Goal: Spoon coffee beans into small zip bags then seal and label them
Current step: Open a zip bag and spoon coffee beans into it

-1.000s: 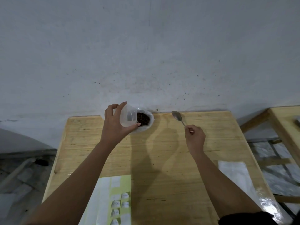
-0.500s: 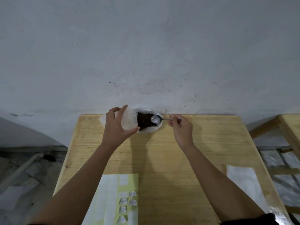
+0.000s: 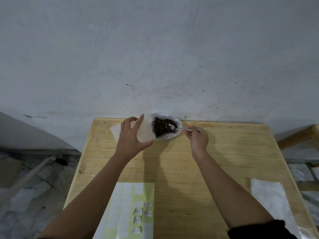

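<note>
The table point(image 3: 224, 152) is filling the lower middle of the frame, its far edge butting against the wall point(image 3: 155, 49) above. At the centre of that edge the sack of coffee beans point(image 3: 163, 129) is sitting, with the left hand point(image 3: 131, 137) holding a small zip bag point(image 3: 144, 133) just left of it and the right hand point(image 3: 197, 138) holding a spoon point(image 3: 181, 129) from the right, its bowl lying in the beans. A label sheet point(image 3: 131, 209) is lying at bottom centre, and flat bags point(image 3: 271, 200) are lying at lower right.
</note>
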Available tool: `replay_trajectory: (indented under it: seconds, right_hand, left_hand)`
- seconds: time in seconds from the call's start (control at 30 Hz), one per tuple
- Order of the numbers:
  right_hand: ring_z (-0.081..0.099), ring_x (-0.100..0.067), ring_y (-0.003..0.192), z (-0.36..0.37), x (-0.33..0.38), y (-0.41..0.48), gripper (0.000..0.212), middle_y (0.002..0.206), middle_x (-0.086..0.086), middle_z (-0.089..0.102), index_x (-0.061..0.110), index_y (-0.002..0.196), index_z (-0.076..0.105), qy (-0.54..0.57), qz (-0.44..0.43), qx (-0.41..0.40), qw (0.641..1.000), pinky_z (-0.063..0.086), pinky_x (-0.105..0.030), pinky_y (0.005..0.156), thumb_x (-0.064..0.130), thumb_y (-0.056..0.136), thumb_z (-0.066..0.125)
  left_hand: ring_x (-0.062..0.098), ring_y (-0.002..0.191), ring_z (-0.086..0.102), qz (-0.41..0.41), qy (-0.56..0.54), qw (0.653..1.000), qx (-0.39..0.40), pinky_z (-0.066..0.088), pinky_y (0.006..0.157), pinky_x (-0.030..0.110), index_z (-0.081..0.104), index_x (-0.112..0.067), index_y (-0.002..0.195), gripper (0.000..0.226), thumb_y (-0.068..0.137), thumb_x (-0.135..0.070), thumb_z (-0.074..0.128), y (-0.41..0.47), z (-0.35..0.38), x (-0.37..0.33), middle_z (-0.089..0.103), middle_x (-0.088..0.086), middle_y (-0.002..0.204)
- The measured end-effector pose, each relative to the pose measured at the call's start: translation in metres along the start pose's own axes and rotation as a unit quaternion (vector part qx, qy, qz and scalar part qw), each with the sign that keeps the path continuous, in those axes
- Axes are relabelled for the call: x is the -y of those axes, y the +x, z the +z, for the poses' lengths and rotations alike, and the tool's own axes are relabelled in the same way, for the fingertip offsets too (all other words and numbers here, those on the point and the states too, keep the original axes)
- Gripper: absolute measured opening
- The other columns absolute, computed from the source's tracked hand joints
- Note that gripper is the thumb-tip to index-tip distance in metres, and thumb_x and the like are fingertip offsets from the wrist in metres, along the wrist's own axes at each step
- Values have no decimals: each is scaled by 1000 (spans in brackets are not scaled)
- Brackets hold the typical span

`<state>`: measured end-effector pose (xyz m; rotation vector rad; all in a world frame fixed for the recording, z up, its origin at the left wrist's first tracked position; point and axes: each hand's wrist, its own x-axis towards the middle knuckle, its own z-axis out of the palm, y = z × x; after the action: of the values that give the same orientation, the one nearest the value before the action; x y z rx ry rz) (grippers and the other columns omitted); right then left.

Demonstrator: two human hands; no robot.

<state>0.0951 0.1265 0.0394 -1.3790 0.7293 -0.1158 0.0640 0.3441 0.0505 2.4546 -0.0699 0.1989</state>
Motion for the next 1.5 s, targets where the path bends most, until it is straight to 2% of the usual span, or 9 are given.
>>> replay_trajectory:
  seconds: [0.17,0.33,0.5,0.7,1.03,1.17,1.27,1.4,1.5]
  right_hand:
    - [64,-16,60,-16,18,6,24,71,-11,60,2,67,61,101,45,-1,994,55,-19,59,1,90,55]
    - [61,-16,54,-31,52,1,28,61,-7,63,-1,66,60,135,4,52,989,55,-19,55,2,93,51]
    - [66,-17,61,-40,74,-11,22,75,-13,66,-1,80,65,-17,-107,166,980,55,-21,62,7,95,50]
    - [64,-19,63,-47,73,-7,27,74,-10,64,10,73,65,-12,-185,70,980,55,-24,63,8,95,50]
    - [66,-13,82,-5,1,-12,18,80,6,66,21,90,66,-104,-147,129,975,54,-28,83,14,96,51]
    - [64,-16,76,13,-18,-8,19,76,-5,65,2,95,66,-41,-42,85,995,56,-28,82,10,97,48]
    - [64,-22,74,18,-21,-3,21,77,-15,63,0,82,64,30,33,45,998,57,-22,70,3,95,48]
    - [63,-22,70,11,-15,-1,31,70,-11,64,9,66,63,32,38,8,999,53,-29,72,7,95,49]
    - [64,-20,71,-2,-5,1,31,75,-10,63,7,69,62,57,42,1,997,53,-22,65,10,96,49]
  left_hand:
    - [24,125,29,12,34,999,14,31,105,37,33,-21,145,97,63,-35,83,7,7,-5,37,10,133]
    - [26,125,29,30,37,998,28,30,105,36,34,-19,145,97,62,-35,83,19,20,-24,37,12,133]
    - [26,124,30,72,16,996,47,33,103,37,34,-18,144,100,60,-39,85,27,36,-50,37,13,133]
    - [28,122,31,76,8,996,37,35,102,41,37,-16,143,98,60,-41,84,28,35,-51,39,15,131]
    - [27,123,30,34,20,999,13,33,103,38,37,-19,143,94,63,-33,84,14,11,-15,38,12,131]
    - [24,124,28,17,17,1000,13,32,103,37,35,-21,144,96,63,-35,84,7,3,-3,36,10,132]
    - [25,125,28,9,19,1000,12,33,103,38,36,-20,144,95,63,-35,84,3,1,3,36,10,132]
    - [25,125,29,7,28,1000,11,33,104,37,36,-20,144,96,62,-36,84,1,1,8,37,11,133]
    - [26,123,30,15,44,999,14,32,104,37,36,-19,144,96,62,-34,84,2,4,6,38,12,132]
